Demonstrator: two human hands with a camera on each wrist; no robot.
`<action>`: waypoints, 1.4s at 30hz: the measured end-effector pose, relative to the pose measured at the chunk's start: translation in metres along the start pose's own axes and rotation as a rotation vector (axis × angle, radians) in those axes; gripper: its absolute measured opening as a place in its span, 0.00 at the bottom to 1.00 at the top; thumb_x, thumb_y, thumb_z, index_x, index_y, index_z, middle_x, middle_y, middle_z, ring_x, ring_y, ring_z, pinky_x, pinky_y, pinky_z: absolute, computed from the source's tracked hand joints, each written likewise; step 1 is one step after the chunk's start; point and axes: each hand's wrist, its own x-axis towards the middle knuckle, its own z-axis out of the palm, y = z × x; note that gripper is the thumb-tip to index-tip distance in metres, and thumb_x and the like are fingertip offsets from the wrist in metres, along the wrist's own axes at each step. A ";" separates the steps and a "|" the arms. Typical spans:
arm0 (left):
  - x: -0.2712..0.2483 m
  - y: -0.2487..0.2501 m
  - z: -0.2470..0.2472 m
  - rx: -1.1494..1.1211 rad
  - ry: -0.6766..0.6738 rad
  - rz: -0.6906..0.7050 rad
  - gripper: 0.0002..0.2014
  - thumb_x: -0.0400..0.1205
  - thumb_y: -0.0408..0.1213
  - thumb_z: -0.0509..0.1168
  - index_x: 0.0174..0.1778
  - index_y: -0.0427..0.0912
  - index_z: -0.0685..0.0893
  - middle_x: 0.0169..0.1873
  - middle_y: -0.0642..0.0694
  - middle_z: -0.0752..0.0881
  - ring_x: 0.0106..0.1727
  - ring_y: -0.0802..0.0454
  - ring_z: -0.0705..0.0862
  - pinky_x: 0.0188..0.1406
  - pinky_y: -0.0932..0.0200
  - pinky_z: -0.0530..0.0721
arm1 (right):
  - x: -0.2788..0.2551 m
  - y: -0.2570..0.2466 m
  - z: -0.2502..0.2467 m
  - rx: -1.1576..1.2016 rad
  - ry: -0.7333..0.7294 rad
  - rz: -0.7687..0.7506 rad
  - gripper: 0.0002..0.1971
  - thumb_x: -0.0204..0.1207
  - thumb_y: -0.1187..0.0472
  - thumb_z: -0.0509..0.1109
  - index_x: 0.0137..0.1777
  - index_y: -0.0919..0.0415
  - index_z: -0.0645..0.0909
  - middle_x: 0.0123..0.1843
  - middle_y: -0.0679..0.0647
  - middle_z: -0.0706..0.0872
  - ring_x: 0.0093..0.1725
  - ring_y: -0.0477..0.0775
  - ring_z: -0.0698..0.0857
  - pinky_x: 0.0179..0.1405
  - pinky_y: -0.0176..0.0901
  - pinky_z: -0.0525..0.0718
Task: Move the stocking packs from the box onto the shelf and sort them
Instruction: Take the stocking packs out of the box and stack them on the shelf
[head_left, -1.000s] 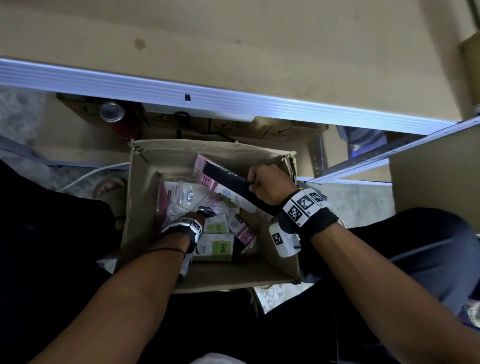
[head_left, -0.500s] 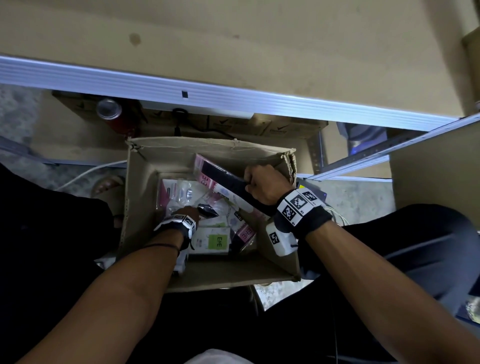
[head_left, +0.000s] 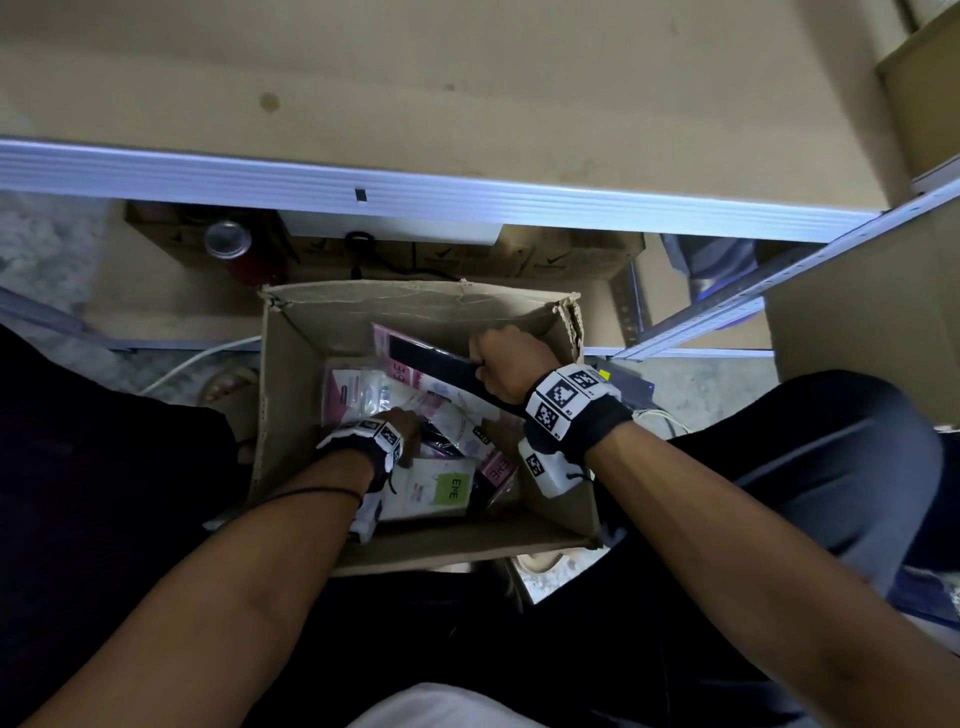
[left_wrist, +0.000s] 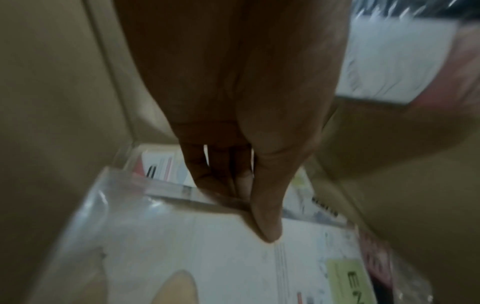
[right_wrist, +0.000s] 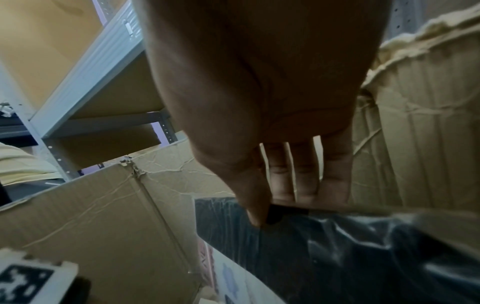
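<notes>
An open cardboard box (head_left: 415, 306) stands on the floor between my knees, with several stocking packs lying loose in it. My right hand (head_left: 480, 364) grips a pink pack with a black window (head_left: 431, 358), held tilted above the pile; in the right wrist view the thumb and fingers (right_wrist: 306, 185) clamp its glossy black face (right_wrist: 337, 246). Deep in the box, my left hand (head_left: 400, 426) pinches the far edge of a white pack with a green label (head_left: 441, 493). Its thumb (left_wrist: 265, 226) lies on top of that pack (left_wrist: 207, 257), with the fingers under the edge. The bare shelf board (head_left: 415, 78) lies ahead.
The shelf's metal front rail (head_left: 467, 192) runs across above the box. Beneath it stand a red can (head_left: 228, 244) and flat cartons (head_left: 571, 260). A second rack's rail (head_left: 753, 291) angles in at the right. A white cable (head_left: 197, 358) and a sandalled foot (head_left: 228, 384) lie left of the box.
My left hand has worked a little further forward among the packs and taken the white pack's edge. The right hand keeps the pink and black pack in nearly the same place.
</notes>
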 end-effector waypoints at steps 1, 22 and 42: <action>-0.003 0.003 -0.005 -0.004 -0.004 0.012 0.21 0.74 0.32 0.77 0.64 0.36 0.86 0.61 0.35 0.88 0.61 0.37 0.88 0.61 0.49 0.86 | -0.001 -0.002 -0.001 -0.013 0.013 -0.009 0.05 0.80 0.62 0.68 0.54 0.59 0.80 0.61 0.62 0.84 0.57 0.66 0.85 0.49 0.51 0.80; -0.132 0.041 -0.109 0.030 0.343 0.081 0.06 0.72 0.30 0.78 0.37 0.47 0.92 0.39 0.50 0.92 0.49 0.49 0.89 0.48 0.59 0.84 | -0.049 -0.028 -0.035 -0.105 0.330 -0.103 0.06 0.77 0.62 0.68 0.52 0.54 0.79 0.58 0.60 0.84 0.56 0.65 0.85 0.48 0.49 0.79; -0.262 0.052 -0.200 -0.286 0.621 0.406 0.04 0.76 0.36 0.79 0.43 0.44 0.91 0.36 0.56 0.91 0.40 0.63 0.87 0.48 0.68 0.81 | -0.166 -0.012 -0.150 -0.032 0.594 -0.099 0.09 0.76 0.62 0.73 0.56 0.59 0.86 0.55 0.57 0.91 0.57 0.60 0.85 0.57 0.43 0.79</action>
